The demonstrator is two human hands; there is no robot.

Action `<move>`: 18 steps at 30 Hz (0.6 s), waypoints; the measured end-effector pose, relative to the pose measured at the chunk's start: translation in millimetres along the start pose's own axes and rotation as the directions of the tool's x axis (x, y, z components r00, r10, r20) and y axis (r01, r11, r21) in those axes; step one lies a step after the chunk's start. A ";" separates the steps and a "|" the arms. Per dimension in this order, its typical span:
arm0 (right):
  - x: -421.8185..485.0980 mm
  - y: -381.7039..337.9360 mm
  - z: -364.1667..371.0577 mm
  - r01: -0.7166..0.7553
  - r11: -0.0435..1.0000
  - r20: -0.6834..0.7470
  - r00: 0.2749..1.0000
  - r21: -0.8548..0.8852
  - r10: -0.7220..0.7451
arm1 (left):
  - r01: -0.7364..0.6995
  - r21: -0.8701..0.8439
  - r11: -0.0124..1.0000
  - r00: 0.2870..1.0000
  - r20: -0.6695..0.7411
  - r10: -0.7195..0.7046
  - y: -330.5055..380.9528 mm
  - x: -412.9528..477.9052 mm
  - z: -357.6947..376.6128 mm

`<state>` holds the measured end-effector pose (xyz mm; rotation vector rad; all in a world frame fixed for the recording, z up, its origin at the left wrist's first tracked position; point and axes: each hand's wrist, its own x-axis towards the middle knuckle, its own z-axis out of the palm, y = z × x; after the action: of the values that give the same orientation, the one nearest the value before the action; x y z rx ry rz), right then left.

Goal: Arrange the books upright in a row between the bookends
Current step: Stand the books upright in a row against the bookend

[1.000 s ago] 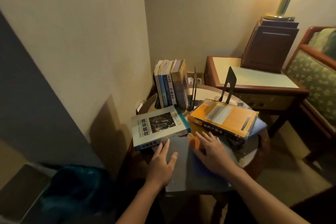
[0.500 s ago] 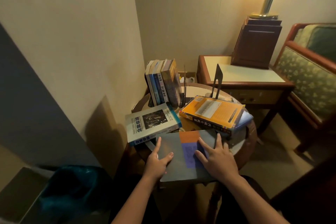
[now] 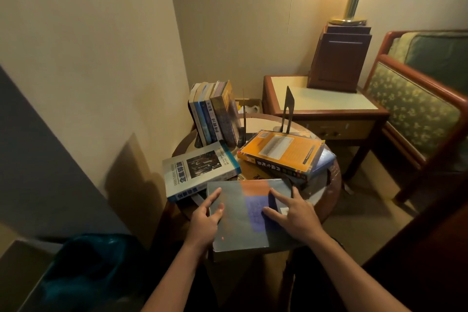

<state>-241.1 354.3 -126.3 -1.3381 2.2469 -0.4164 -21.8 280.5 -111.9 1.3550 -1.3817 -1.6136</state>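
Note:
A grey book with orange and purple patches lies flat at the round table's front and overhangs the edge toward me. My left hand holds its left edge, thumb and forefinger on the cover. My right hand lies on the right side of the cover with fingers spread. Several books stand upright at the back left, against a thin dark bookend. A second bookend stands apart to the right. A white and blue book and an orange book lie flat.
The orange book tops a pile that includes a blue book. The table rim shows on the right. Behind stand a side table with a wooden lamp base, an armchair right, and a teal bin bag lower left.
The grey book has slid toward me and now hangs further over the table's front edge. Both hands came back with it, and the left hand shifted to its left edge.

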 end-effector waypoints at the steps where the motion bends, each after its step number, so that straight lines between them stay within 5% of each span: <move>1: -0.5 1.4 -2.1 0.007 0.999 -0.001 1.000 0.046 -0.007 | -0.007 -0.017 1.000 1.000 -0.010 0.006 3.4 -0.4 -2.3; 9: -15.0 -6.7 -11.0 0.014 0.925 -0.044 0.999 0.380 0.002 | -0.146 -0.094 0.985 0.985 0.073 0.153 36.2 -11.5 -17.8; 14: -27.1 -6.2 -35.5 -0.031 0.701 0.072 0.997 0.713 -0.029 | -0.173 -0.126 0.977 0.973 0.128 0.189 47.6 -16.9 -32.0; 18: -22.7 -15.6 -54.4 0.065 0.575 -0.021 0.996 0.815 -0.082 | -0.224 -0.073 0.972 0.962 0.141 0.232 51.4 -13.8 -36.2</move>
<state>-250.7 367.5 -67.6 -0.8882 1.5819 -1.2861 8.1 267.6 -56.3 1.0178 -1.5070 -1.6109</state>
